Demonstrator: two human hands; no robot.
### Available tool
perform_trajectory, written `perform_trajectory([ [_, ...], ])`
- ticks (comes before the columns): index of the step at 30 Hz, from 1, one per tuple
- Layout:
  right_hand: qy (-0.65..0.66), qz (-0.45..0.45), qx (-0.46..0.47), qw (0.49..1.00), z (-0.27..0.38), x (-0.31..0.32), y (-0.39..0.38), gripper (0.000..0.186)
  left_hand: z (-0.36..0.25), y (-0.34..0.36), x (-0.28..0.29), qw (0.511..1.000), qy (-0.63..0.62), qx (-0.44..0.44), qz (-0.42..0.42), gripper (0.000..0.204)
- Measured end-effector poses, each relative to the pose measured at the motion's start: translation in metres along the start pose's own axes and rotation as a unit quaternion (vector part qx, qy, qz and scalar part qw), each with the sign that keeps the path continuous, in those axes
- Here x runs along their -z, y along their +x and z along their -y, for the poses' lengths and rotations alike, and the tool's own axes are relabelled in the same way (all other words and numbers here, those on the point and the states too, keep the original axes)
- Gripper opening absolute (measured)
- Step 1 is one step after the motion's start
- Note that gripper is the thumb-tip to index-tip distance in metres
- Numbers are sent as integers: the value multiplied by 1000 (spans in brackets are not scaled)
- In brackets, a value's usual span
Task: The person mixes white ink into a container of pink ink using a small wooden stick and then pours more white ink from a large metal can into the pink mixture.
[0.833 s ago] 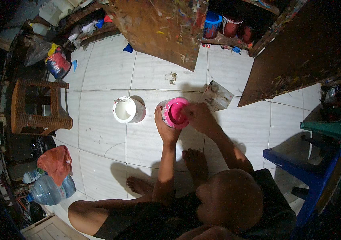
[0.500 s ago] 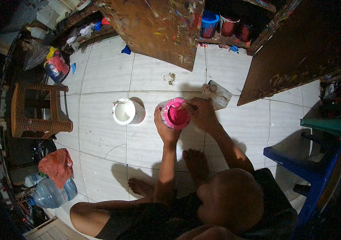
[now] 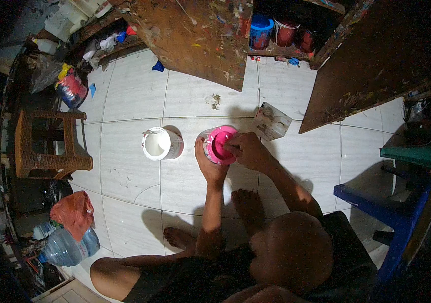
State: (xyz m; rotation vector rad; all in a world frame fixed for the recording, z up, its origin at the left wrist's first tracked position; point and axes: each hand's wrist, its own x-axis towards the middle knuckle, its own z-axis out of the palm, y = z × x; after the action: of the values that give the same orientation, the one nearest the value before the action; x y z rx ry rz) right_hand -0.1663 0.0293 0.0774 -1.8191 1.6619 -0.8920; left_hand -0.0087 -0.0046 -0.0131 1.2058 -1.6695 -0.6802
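A paint can [image 3: 210, 160] with a pink-coated rim stands on the tiles in front of me, tilted or leaning slightly toward me, with bright pink paint [image 3: 218, 143] inside. My left hand [image 3: 210, 164] is wrapped round its left and near side. Over its right rim is my right hand [image 3: 248, 150], fingers pinched together at the opening; what they hold, if anything, is hidden behind them. To the left stands a second can, white-rimmed [image 3: 170, 149], holding white paint [image 3: 153, 144], and a thin handle or stick rests at its edge.
A clear flat-sided container [image 3: 272, 121] lies beyond my right hand. Paint-stained wooden doors [image 3: 200, 45] hang open ahead, with paint cans [image 3: 262, 34] on a shelf. A brown woven stool [image 3: 56, 144] and water jug [image 3: 71, 246] are left; a blue plastic stool [image 3: 382, 204] is right.
My right hand has shifted slightly down and left, closer over the pink can's opening. A pale piece seen at its fingertips earlier is now hidden. My left hand keeps its grip.
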Motion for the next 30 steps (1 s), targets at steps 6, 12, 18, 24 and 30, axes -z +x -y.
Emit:
perform_trajectory([
  [6, -25, -8, 36, 999, -3, -2, -1, 14, -4, 0, 4, 1000, -29, -6, 0, 79],
  [12, 27, -32, 49, 998, -6, -2, 1, 17, -7, 1, 1, 998, -63, -9, -9, 74],
  [18, 0, -21, 21, 1000, -2, -3, 0, 15, -5, -1, 3, 998, -53, 4, 15, 83],
  [24, 26, -22, 25, 999, -6, 0, 3, 20, 3, -3, 4, 1000, 10, 0, 7, 91],
  [30, 26, -43, 34, 998, -13, 1, 4, 18, 1, -5, 1, 1000, 22, -10, 9, 90],
])
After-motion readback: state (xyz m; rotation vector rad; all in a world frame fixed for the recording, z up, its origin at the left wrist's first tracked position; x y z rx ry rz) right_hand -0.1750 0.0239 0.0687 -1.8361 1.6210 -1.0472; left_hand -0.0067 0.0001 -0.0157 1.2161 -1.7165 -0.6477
